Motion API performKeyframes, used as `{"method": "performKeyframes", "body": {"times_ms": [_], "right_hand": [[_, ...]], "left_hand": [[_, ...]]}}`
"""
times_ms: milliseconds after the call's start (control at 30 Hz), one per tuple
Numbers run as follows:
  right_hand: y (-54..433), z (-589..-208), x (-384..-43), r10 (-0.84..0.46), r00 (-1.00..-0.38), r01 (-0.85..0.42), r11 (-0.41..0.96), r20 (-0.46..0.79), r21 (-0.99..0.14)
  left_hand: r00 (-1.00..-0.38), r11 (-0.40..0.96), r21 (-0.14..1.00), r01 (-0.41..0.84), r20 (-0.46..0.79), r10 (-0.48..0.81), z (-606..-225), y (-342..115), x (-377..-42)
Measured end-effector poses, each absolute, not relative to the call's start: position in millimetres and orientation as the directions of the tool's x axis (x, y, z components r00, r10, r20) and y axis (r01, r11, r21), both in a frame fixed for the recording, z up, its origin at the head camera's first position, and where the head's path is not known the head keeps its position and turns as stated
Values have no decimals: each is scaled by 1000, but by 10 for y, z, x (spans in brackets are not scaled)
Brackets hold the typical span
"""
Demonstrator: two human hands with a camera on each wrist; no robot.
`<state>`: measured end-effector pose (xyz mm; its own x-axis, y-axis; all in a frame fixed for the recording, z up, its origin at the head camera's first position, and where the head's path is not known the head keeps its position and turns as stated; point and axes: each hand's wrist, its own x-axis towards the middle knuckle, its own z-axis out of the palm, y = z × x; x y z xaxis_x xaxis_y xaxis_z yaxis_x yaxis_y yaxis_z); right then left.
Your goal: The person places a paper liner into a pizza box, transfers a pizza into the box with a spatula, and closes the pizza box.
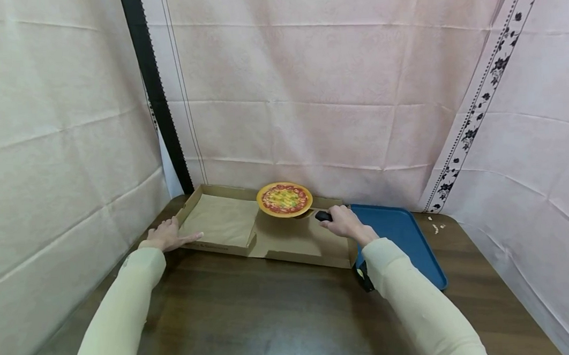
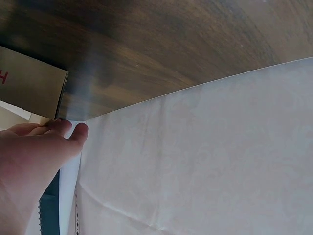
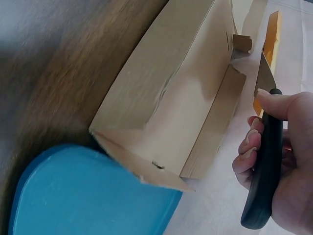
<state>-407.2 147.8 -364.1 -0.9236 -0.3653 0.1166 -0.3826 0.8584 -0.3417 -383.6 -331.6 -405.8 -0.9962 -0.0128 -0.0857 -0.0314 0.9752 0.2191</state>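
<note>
My right hand (image 1: 342, 221) grips the black handle of a pizza server (image 3: 266, 161), its thumb lying along the top near the metal blade. On the blade rides a round pizza (image 1: 284, 200) with red and yellow-green topping, held up over the box; the right wrist view shows it edge-on as a thin orange slab. Beneath is an opened cardboard pizza box (image 1: 299, 241), with a paper liner (image 1: 222, 218) in its left half. At the box's left front corner my left hand (image 1: 167, 235) rests with fingers spread and thumb extended, touching the wall.
A blue tray (image 1: 403, 233) lies to the right of the box, against its side. Small pale scraps (image 1: 435, 227) sit on the brown wooden table (image 1: 262, 307) beyond the tray. Pale cloth (image 1: 309, 90) hangs behind and along both sides. A black object (image 1: 364, 278) shows by my right wrist.
</note>
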Motion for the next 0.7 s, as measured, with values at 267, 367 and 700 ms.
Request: {"method": "performKeyframes", "body": {"times_ms": [267, 367, 700], "right_hand": [[1331, -3647, -4113, -378, -921, -385, 845, 94, -371], [1261, -3661, -4122, -374, -924, -374, 843, 77, -387], [1061, -3682, -4148, -343, -937, -343, 872, 64, -350]], "left_hand": [[-996, 972, 230, -43, -91, -22, -4051, -3321, -3830], [-995, 972, 229, -49, -94, -28, -4056, -3322, -3820], [-993, 969, 238, -65, -107, -40, -4074, -3325, -3809]]}}
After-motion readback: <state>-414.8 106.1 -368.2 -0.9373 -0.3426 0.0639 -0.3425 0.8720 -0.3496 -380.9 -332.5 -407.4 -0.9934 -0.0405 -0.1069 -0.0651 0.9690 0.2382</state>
